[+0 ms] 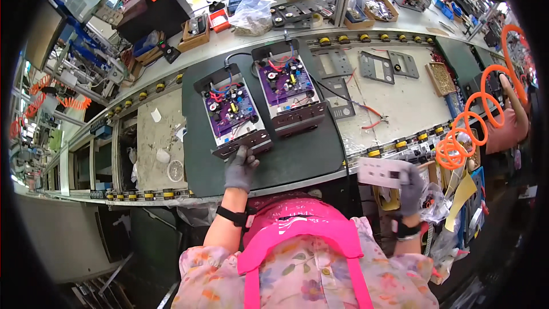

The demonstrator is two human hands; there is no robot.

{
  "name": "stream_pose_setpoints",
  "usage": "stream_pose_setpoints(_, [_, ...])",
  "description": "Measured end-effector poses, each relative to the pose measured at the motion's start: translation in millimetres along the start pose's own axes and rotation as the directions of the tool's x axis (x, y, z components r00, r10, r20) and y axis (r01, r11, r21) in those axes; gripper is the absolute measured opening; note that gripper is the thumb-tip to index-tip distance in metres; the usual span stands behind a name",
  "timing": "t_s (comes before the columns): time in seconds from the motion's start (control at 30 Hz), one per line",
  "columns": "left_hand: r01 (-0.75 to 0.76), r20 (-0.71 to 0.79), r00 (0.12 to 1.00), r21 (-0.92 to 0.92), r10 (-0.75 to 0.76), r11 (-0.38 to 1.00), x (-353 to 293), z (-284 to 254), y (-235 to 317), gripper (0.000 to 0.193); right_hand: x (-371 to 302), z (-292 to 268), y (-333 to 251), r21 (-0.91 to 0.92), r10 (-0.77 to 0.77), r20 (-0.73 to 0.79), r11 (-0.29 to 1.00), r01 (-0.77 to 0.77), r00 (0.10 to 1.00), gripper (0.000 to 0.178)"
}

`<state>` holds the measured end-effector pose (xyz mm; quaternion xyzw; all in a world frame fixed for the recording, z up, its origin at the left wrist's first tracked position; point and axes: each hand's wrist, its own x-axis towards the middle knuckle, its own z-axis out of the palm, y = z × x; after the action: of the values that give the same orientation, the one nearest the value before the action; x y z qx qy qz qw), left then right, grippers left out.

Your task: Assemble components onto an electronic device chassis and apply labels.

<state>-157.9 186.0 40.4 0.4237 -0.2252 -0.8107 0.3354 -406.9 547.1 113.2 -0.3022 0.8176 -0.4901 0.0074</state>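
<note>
Two electronic units with open tops stand side by side on a dark green board. Purple circuit boards and red and blue wires show inside the left unit and the right unit. My left hand, in a grey glove, has its fingers closed at the dark front panel of the left unit. Off to the right, beyond the board, my right hand, also gloved, grips a flat white plate with small cutouts by its right end.
Several grey panels with openings lie right of the board, beside red-handled pliers. A coiled orange hose hangs at the right, near another person's arm. Roller rails border the worktop. A bench with bins stands behind.
</note>
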Motion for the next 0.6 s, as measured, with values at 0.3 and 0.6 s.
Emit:
stream_pose_setpoints(0.3, [0.152,0.427,0.801,0.532,-0.419,0.833,-74.6,31.4,-3.7,0.040,13.2,178.5,-121.0,0.078,-0.606,0.413,0.767,0.637,0.679,0.030])
stream_pose_setpoints(0.6, [0.275,0.503,0.837,-0.043,-0.217,0.960,-78.9,19.0,-4.4,0.019,-0.5,212.3,-145.5,0.263,-0.515,0.480,0.857,0.444,0.710,0.030])
